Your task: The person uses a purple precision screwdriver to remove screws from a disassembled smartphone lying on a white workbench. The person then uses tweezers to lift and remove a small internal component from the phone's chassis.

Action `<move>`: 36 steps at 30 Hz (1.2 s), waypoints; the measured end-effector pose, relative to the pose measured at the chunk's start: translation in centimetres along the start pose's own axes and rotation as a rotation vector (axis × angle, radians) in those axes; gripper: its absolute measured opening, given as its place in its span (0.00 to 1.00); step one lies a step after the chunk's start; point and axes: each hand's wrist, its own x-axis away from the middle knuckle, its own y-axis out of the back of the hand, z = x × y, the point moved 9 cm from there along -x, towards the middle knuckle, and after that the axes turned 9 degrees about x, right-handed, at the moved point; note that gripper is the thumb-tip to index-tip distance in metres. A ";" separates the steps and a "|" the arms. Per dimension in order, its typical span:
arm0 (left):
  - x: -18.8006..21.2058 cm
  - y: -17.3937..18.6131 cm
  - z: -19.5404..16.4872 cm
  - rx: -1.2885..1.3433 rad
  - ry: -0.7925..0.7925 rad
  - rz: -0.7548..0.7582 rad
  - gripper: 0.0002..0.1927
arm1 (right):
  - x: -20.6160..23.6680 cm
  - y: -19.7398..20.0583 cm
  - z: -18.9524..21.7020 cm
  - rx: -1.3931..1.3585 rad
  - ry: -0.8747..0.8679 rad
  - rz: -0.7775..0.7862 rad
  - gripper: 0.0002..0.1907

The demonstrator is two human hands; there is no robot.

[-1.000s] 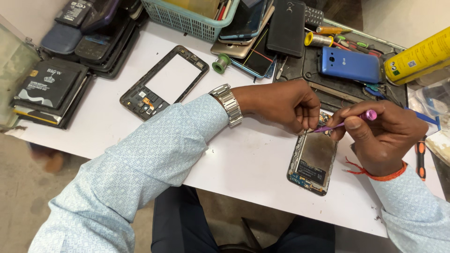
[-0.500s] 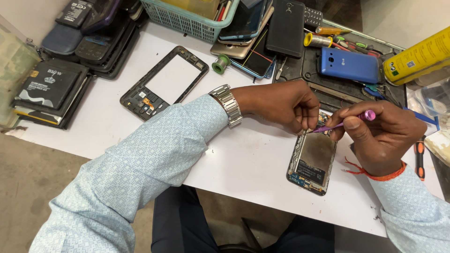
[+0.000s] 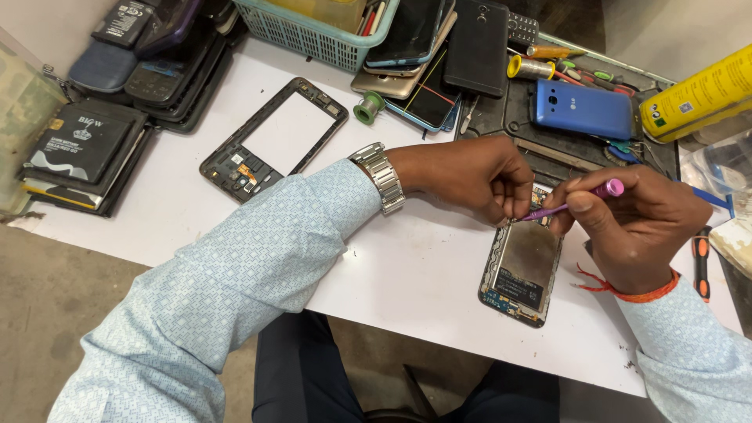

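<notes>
1. At the far left of the white table [image 3: 196, 211] lies a stack of flat dark phone batteries [image 3: 82, 153], with a pile of dark phone covers [image 3: 157, 55] behind it.
2. Right of the batteries, an empty phone frame [image 3: 274, 141] lies tilted on the table, its middle open so that the white surface shows through.
3. Behind it stands a teal plastic basket [image 3: 313, 35]; a small green spool [image 3: 366, 107] sits just in front of the basket's right end.
4. The left hand [image 3: 470, 176], with a metal watch [image 3: 381, 178] at the wrist, reaches across the table and pinches its fingertips together at the top edge of the opened phone [image 3: 523, 266]; whatever it pinches is too small to make out.
5. The opened phone lies face down near the table's front edge, between the two hands, its metal inner plate bare and its top end under the fingertips.
6. The right hand [image 3: 634, 227] grips a thin pink-handled screwdriver [image 3: 576, 202], whose tip meets the phone's top edge right by the left fingertips. An orange thread band [image 3: 627, 291] circles this wrist.
7. Behind the hands, several dark phones [image 3: 439, 55] are heaped, and a blue phone [image 3: 583, 110] lies on a dark work mat [image 3: 517, 117].
8. At the far right, a yellow can [image 3: 701, 98] lies on its side.
</notes>
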 end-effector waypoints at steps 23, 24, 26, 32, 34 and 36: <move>0.3 0.0 -0.3 -0.076 0.001 -0.021 0.06 | 0.1 0.2 -0.3 0.073 -0.034 -0.044 0.09; 0.3 0.0 -0.4 -0.071 -0.004 -0.017 0.06 | 0.1 0.2 -0.3 0.075 -0.030 -0.042 0.09; 0.3 -0.1 -0.6 -0.071 -0.017 -0.010 0.06 | 0.0 0.1 -0.2 0.073 -0.016 -0.037 0.09; 0.4 -0.5 -1.1 -0.011 0.014 -0.019 0.09 | 0.2 0.4 -0.8 0.040 -0.065 -0.060 0.10; 0.3 -0.6 -1.5 0.005 -0.014 -0.055 0.11 | 0.3 0.5 -1.1 0.024 -0.076 -0.077 0.11; 0.4 -0.6 -1.7 0.007 -0.042 -0.080 0.11 | 0.3 0.5 -1.3 0.015 -0.082 -0.089 0.13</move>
